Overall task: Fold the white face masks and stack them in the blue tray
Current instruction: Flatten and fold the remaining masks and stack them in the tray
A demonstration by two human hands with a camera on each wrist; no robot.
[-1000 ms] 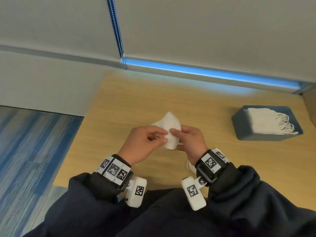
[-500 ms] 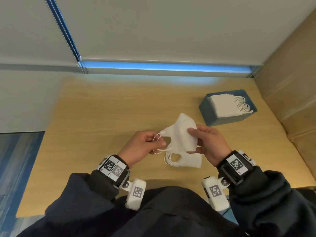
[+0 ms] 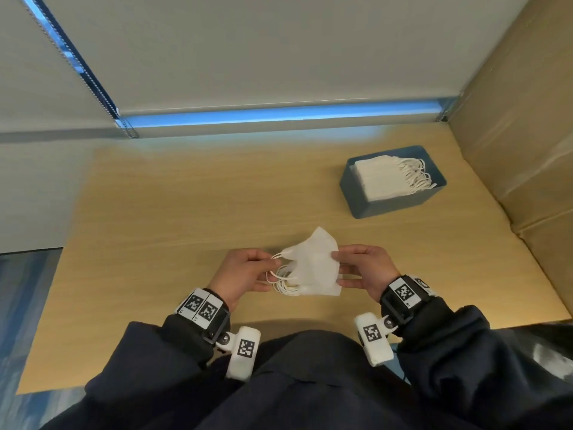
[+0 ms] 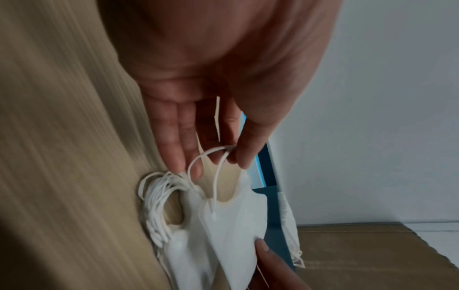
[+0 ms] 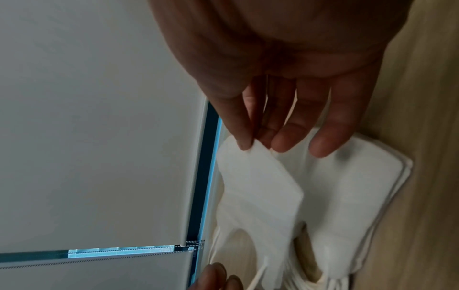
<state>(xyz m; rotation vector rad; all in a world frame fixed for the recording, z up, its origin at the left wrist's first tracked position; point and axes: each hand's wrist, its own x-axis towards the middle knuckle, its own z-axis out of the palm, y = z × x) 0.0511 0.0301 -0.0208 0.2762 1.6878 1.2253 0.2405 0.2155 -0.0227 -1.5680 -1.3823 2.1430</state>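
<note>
I hold one white face mask (image 3: 313, 254) (image 4: 233, 219) (image 5: 258, 188) just above the wooden table. My left hand (image 3: 248, 271) (image 4: 218, 149) pinches its ear loops at the left end. My right hand (image 3: 356, 265) (image 5: 261, 137) pinches its right edge between thumb and fingers. Under it a small pile of white masks (image 3: 310, 288) (image 5: 347, 196) lies on the table, loops bunched at the left (image 4: 159, 198). The blue tray (image 3: 359, 193) stands at the far right, holding a stack of folded masks (image 3: 381, 178).
The wooden table (image 3: 173, 212) ends at a pale wall with a blue-lit strip (image 3: 279, 114) behind. A cardboard wall (image 3: 521, 119) borders the table's right side, close to the tray. Carpet floor (image 3: 28, 305) lies beyond the table's left edge.
My head turned right, so the tray shifted toward centre. The hands drew apart, opening the mask out wide above the pile, with my left hand now on the ear loops.
</note>
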